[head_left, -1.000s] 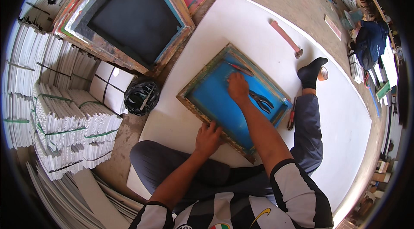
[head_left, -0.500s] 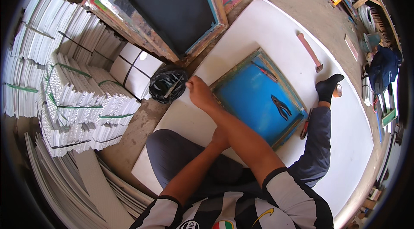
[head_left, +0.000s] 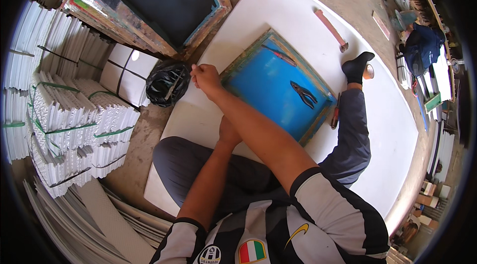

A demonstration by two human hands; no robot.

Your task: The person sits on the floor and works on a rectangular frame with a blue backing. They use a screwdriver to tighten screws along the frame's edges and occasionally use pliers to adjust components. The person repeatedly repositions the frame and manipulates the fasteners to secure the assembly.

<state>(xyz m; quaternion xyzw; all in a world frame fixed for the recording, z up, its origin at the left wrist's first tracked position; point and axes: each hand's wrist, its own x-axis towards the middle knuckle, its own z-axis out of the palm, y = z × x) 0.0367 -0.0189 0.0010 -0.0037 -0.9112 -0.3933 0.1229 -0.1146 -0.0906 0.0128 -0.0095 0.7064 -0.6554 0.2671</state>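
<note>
My right arm reaches across to the left, and my right hand (head_left: 204, 78) hovers beside a black plastic bag (head_left: 161, 93). Its fingers are loosely bent and apart, with nothing visible in them. Inside the bag's opening lie thin light strips. My left hand (head_left: 230, 130) rests below my right forearm, close to the near left side of a wooden frame (head_left: 325, 81); its fingers are hidden. Blue mesh (head_left: 253, 82) fills this worn frame. On it lie pliers (head_left: 303, 95) with dark handles and a slim red-and-dark tool (head_left: 281, 56).
The frame rests on a white board (head_left: 385, 135) under my legs. A hammer (head_left: 332, 30), a tape roll (head_left: 368, 72) and a red-handled screwdriver (head_left: 335, 115) lie around it. Bundled white sheets (head_left: 74, 115) stand at left; old framed screens (head_left: 164, 3) lean at the far left.
The view has shifted, so the scene sits further left and higher. My right hand's fingers have loosened near the bag; a light strip now lies in the bag's opening.
</note>
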